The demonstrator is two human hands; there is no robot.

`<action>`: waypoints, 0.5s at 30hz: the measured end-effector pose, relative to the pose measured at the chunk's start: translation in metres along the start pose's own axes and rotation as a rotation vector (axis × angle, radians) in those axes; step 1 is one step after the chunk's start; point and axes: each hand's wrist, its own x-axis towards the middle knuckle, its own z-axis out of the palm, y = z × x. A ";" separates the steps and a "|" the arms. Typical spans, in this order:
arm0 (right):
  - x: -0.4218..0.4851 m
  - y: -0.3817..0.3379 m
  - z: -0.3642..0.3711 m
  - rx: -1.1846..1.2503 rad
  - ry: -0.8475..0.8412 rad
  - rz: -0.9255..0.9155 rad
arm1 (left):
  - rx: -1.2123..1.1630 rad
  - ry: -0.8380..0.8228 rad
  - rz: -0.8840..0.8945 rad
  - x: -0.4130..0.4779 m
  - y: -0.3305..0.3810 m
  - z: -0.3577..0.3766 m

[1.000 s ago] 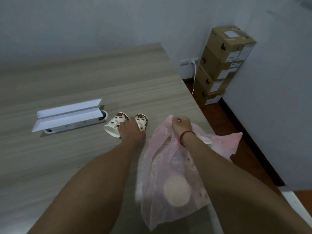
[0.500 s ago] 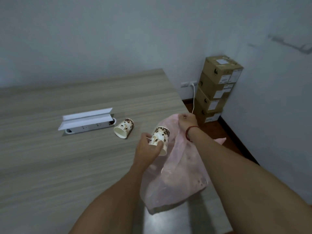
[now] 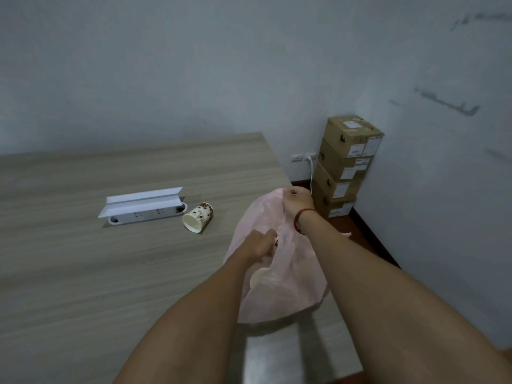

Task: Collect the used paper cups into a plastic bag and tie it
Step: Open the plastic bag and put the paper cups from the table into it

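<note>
Paper cups, head view: one cup (image 3: 198, 217) lies on its side on the table (image 3: 83, 273), mouth toward you, just beside the white socket box (image 3: 144, 207) and well apart from the bag. The pink plastic bag (image 3: 288, 295) is held up at the table's right edge, its bottom near the tabletop. A pale round shape (image 3: 259, 278) shows through the film low on the bag's left side; likely a cup already inside, count not readable

Progress, as judged: collecting partly done. The lying cup is not yet bagged, and the bag is not tied; its mouth gapes between your hands

Your right hand (image 3: 297, 200): fingers curled tight, pinching the bag's top edge and lifting it; red band (image 3: 302, 220) on the wrist

Your left hand (image 3: 257, 245): at the bag's mouth, fingers curled and reaching in past the film. Fingertips hidden by plastic; you cannot tell whether they grip a cup, the rim, or nothing

Off the table: stacked cardboard boxes (image 3: 346, 167) in the corner by the wall
</note>
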 end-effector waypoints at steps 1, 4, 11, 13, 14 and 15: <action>0.002 0.001 0.002 0.004 -0.001 0.007 | 0.024 0.046 -0.001 0.006 -0.003 -0.005; 0.014 0.007 0.016 0.006 -0.010 0.024 | 0.148 0.178 0.012 0.023 -0.020 -0.031; 0.044 0.029 0.075 -0.090 -0.116 0.099 | 0.327 0.340 -0.023 0.073 -0.052 -0.093; 0.056 0.039 0.093 -0.149 -0.129 0.112 | 0.396 0.415 -0.042 0.091 -0.060 -0.110; 0.062 0.045 0.101 -0.171 -0.131 0.114 | 0.466 0.467 -0.052 0.101 -0.063 -0.119; 0.065 0.049 0.107 -0.197 -0.130 0.119 | 0.528 0.527 -0.052 0.110 -0.066 -0.127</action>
